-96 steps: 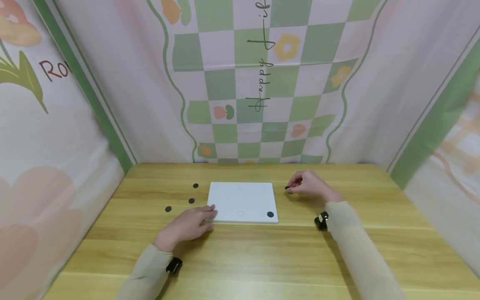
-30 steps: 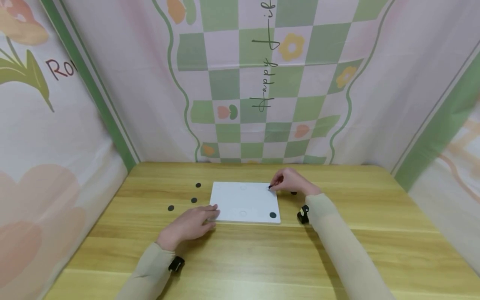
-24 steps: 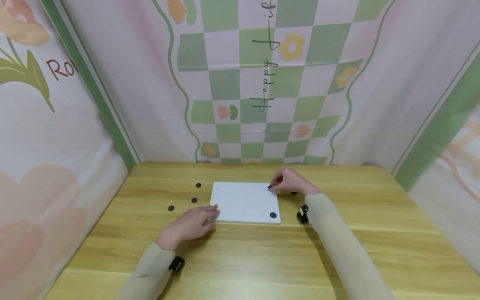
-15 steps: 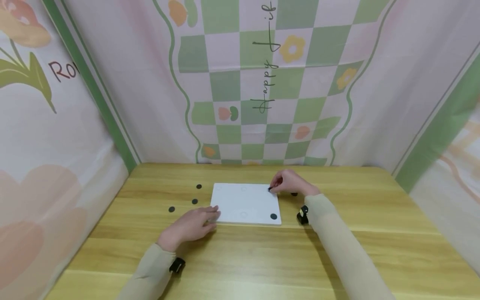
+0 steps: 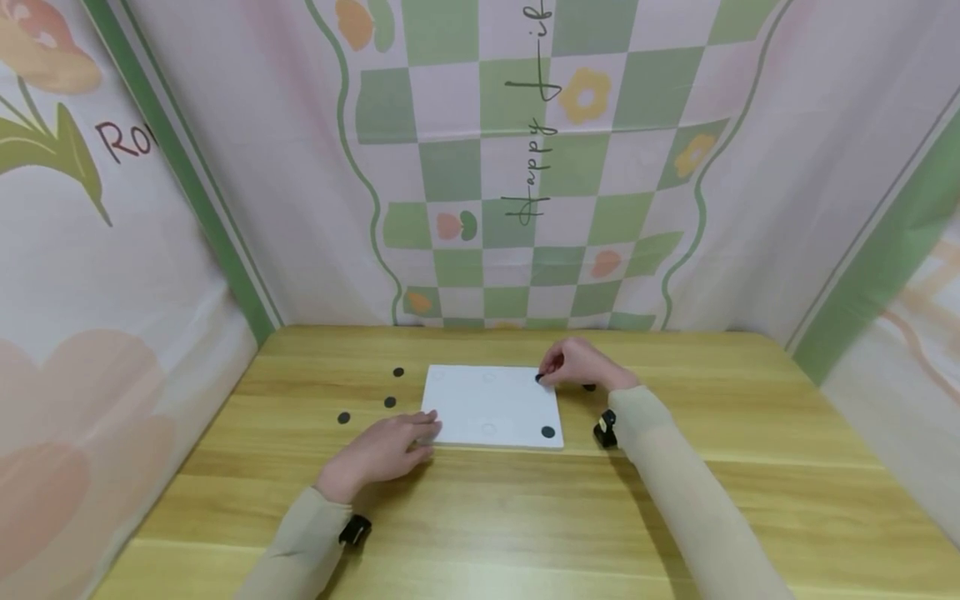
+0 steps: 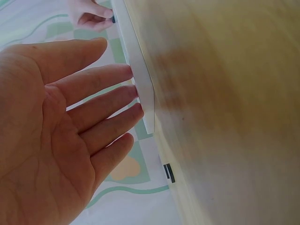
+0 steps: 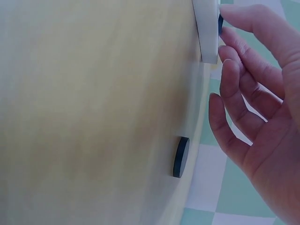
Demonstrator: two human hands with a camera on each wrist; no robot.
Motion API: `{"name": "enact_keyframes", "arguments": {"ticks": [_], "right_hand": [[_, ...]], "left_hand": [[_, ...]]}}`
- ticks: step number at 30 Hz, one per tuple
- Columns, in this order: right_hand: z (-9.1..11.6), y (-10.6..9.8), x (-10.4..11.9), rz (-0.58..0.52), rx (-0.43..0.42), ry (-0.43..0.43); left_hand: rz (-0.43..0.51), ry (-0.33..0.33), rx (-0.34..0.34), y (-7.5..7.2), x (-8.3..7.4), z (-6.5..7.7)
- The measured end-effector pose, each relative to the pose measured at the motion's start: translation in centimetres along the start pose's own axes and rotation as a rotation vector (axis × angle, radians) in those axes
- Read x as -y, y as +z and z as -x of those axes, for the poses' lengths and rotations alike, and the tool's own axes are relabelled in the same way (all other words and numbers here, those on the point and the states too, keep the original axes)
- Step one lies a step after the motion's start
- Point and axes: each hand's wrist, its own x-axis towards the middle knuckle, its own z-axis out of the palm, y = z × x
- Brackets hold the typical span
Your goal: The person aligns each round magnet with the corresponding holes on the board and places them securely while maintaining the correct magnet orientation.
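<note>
A white rectangular board [image 5: 491,404] with faint round marks lies flat on the wooden table. My left hand [image 5: 382,448] rests its straight fingertips on the board's near left corner; the left wrist view shows its palm with the fingers extended. At the far right corner, my right hand [image 5: 581,364] pinches a small black disc [image 7: 221,24] between thumb and index finger, against the board's surface. The other fingers curl loosely and hold nothing. Another black disc [image 5: 548,432] sits on the board's near right corner.
Left of the board, three black discs lie on the table: a far one [image 5: 398,372], a middle one [image 5: 390,402] and an outer one [image 5: 343,417]. One more disc [image 7: 181,157] lies right of the board, partly behind the right hand in the head view. A patterned curtain [image 5: 517,167] hangs behind.
Since the oldest frame, my right hand has carried its disc leftward from the table to the board's far right corner. Over the last second it has stayed there. My left hand has kept its place.
</note>
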Motion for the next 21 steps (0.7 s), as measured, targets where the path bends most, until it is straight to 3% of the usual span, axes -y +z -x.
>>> {"name": "enact_keyframes", "arguments": {"ticks": [10, 21], "right_hand": [[-0.18, -0.47, -0.01, 0.016, -0.003, -0.011], [-0.17, -0.28, -0.45, -0.058, 0.025, 0.043]], "left_hand": [[-0.003, 0.023, -0.012, -0.16, 0.05, -0.20], [-0.003, 0.020, 0.003, 0.01, 0.08, 0.00]]}}
